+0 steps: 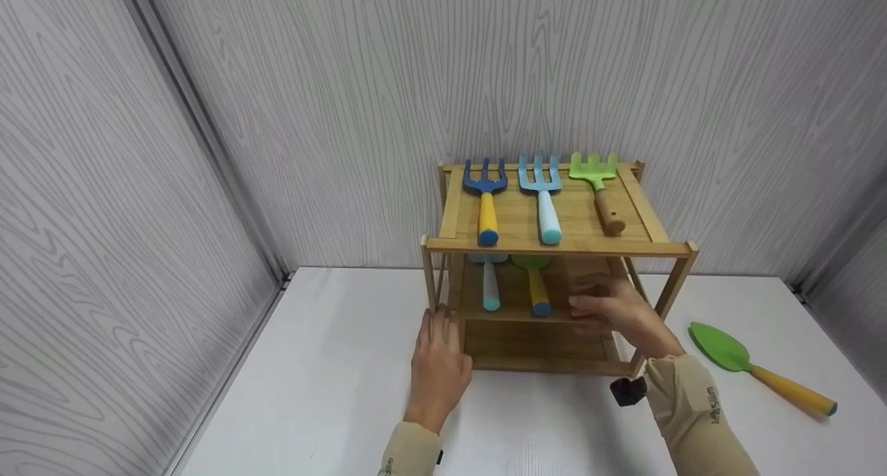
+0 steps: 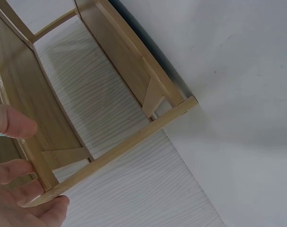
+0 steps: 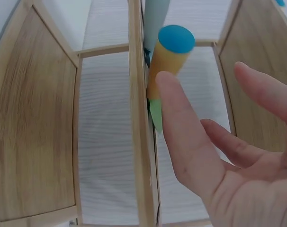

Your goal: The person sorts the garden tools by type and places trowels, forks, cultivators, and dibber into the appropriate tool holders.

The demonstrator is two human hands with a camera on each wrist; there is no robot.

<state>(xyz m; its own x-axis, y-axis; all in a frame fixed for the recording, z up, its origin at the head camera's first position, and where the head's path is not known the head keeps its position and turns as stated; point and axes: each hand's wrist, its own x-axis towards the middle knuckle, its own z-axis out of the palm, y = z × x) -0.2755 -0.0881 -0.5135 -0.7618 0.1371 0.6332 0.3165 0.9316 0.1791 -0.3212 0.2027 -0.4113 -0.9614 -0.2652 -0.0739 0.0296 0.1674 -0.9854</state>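
Note:
My left hand grips the front left post of a wooden three-tier rack, beside the middle shelf. Fingers and thumb sit around that corner in the left wrist view. Inside the middle tier, my right hand is spread with relaxed fingers and holds nothing. It is just right of a green-headed garden tool with a yellow handle. In the right wrist view a fingertip overlaps that handle. Left of it lies a pale-handled garden tool; the upper shelf partly hides both heads.
On the top shelf lie a dark blue fork with a yellow handle, a light blue fork and a green rake with a brown handle. A green trowel with a yellow handle rests on the white table, right of the rack.

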